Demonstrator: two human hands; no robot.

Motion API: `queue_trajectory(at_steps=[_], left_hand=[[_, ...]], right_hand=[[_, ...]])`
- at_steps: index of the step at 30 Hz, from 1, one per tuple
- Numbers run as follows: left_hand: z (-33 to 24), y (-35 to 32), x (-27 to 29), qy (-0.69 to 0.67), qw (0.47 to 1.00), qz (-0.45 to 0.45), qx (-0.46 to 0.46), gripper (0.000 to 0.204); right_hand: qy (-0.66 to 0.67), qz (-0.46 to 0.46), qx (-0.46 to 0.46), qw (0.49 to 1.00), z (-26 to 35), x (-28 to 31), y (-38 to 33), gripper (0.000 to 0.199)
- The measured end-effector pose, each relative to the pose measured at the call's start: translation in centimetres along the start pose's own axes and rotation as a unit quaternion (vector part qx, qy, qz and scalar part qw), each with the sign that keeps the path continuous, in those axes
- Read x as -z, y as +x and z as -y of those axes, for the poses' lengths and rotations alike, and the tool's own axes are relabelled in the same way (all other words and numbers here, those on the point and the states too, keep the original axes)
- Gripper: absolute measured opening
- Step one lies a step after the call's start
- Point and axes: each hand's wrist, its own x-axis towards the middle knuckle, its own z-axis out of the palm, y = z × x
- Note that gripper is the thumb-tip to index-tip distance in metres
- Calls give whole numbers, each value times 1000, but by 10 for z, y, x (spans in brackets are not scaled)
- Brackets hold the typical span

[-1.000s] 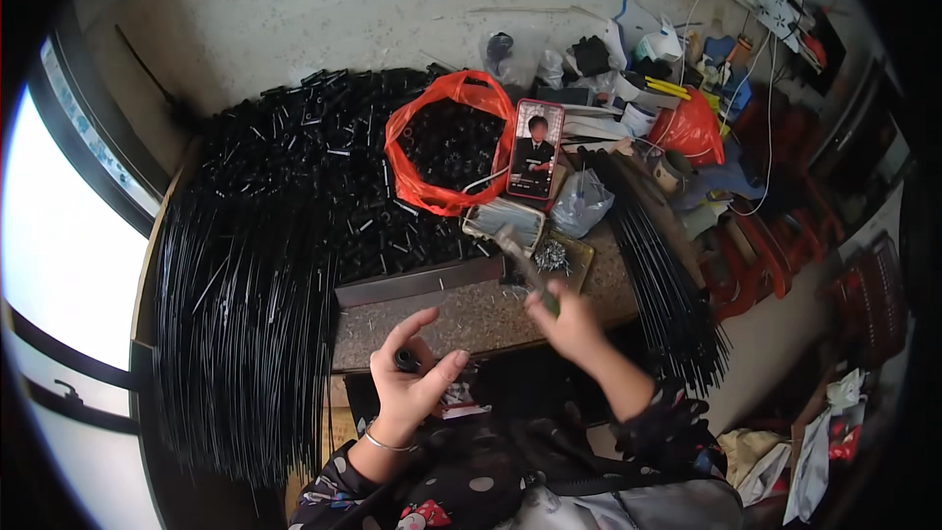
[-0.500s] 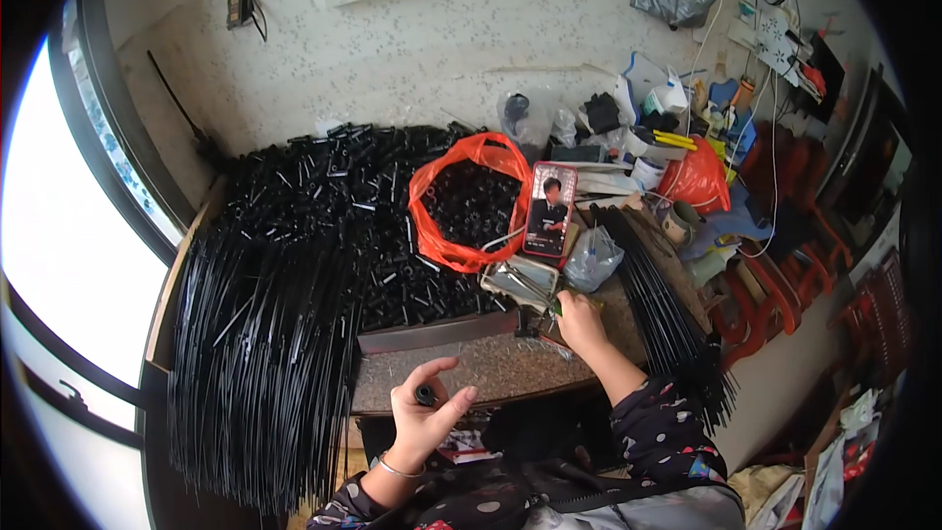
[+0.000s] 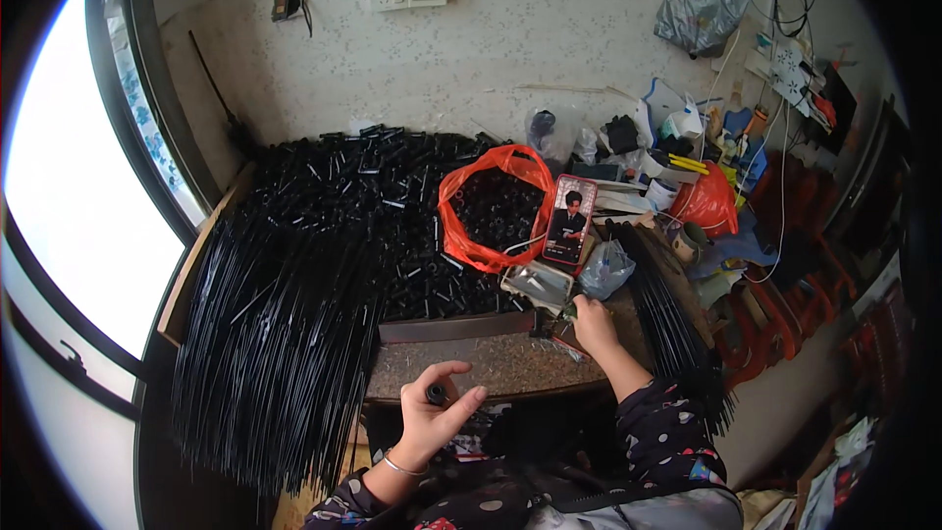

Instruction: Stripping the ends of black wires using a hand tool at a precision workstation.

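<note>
My left hand (image 3: pixel 433 414) is in front of the table's front edge, its remaining fingers curled round a short black tube (image 3: pixel 436 394) whose round hollow end faces up. Its thumb and index finger are spread apart with nothing between them. Further right, my right hand (image 3: pixel 595 326) is closed beside a small pale rectangular tray (image 3: pixel 538 284). A bit of green shows at its fingertips, but what they grip is too small to make out. An open red plastic bag (image 3: pixel 454 236) full of small black rings or caps sits behind the tray.
A heap of short black tubes (image 3: pixel 343 177) covers the back left. Long thin black rods (image 3: pixel 285 373) hang over the front edge; another bundle (image 3: pixel 667 304) lies right. A phone (image 3: pixel 570 220) leans by the bag. A dark strip (image 3: pixel 456 327) borders the heap. Clutter fills the back right.
The whole view has shifted, so the scene sits further right. A long silver tool seen over the tray by my right hand no longer shows clearly. My left hand keeps the tube.
</note>
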Motion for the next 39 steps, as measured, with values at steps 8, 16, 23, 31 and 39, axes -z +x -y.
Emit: queue_trajectory(at_steps=[8,16,23,31,39], left_hand=[[-9,1,-15,4,996,82,-33,26],[-15,7,-46,-12,998,52,-33,56],[-18,-1,-38,8,996,32,-88,63],[-18,-9,-42,58,980,49,-183,74],[-13,-8,-29,-13,989,54,-138,61]], right_hand=[[157,-105,-74,979,-16,6,-11,30],[791,104,-84,598,166,111,-85,23],[793,49,-50,605,185,110,-97,28],[713,-121,-76,687,187,111,-93,20],[723,-77,-112,677,190,99,-92,21]])
